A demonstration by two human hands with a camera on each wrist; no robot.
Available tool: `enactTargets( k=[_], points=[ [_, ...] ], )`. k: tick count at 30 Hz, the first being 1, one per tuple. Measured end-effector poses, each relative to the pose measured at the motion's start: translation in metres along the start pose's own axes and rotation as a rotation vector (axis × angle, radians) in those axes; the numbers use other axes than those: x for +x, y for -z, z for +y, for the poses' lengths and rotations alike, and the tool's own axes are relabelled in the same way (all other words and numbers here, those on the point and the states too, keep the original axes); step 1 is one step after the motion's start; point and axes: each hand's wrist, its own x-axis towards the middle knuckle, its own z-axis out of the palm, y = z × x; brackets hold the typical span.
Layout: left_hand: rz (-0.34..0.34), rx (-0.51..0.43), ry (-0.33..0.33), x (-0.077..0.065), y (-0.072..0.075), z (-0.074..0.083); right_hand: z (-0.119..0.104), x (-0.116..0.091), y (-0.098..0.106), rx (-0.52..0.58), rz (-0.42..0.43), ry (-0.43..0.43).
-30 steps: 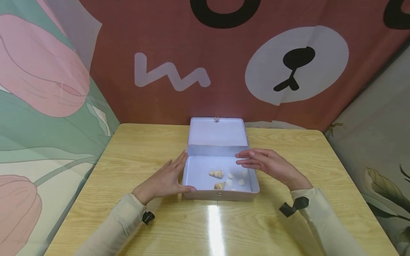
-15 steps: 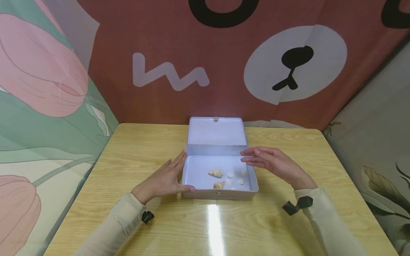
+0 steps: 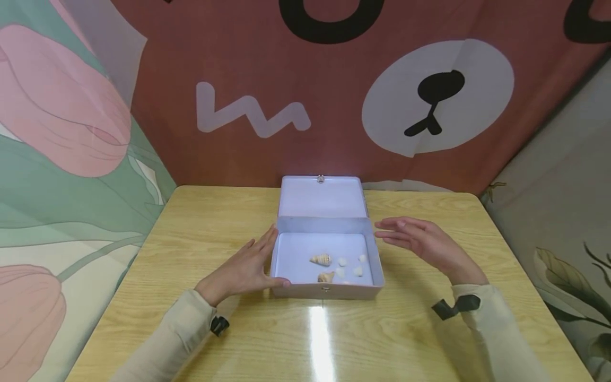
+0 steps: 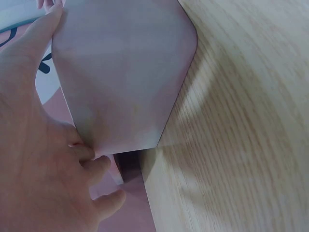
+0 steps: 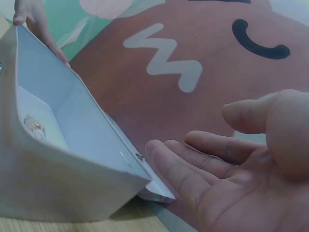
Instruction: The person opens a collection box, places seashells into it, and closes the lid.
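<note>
A shallow tin box (image 3: pixel 329 291) with a white inside stands on the table, its hinged lid (image 3: pixel 322 196) raised at the back. Inside lie a striped spiral seashell (image 3: pixel 322 259), a second tan seashell (image 3: pixel 326 277) and several small white pieces (image 3: pixel 358 271), apparently shells. My left hand (image 3: pixel 241 271) grips the box's left side, thumb over the front corner and fingers toward the rear corner. Right of the box, my right hand (image 3: pixel 429 246) hovers with fingers extended and holds nothing. In the right wrist view its palm (image 5: pixel 241 193) shows, apart from the box wall.
The wooden table (image 3: pixel 215 212) reaches back to a red-brown cloth (image 3: pixel 248 159) with a cartoon face. A metal clasp (image 3: pixel 321 179) sits on the lid's upper edge. Printed cloths hang at the left (image 3: pixel 71 132) and right (image 3: pixel 563 185).
My right hand has moved rightward, from over the box's right side to just outside it. My left hand keeps its place on the box, and the shells lie where they were.
</note>
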Motion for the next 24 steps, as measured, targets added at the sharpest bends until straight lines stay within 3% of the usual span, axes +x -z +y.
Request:
enactTargets(
  k=[7,15,24],
  points=[
    [0.001,0.005,0.002,0.000,0.000,0.000,0.008,-0.005,0.010,0.073,0.024,0.007],
    [-0.001,-0.012,0.004,0.000,-0.001,-0.001,0.020,-0.005,0.019,0.065,0.107,-0.088],
    [-0.002,-0.017,0.011,0.000,-0.002,-0.001,0.036,-0.006,0.032,0.146,0.153,-0.084]
  ],
)
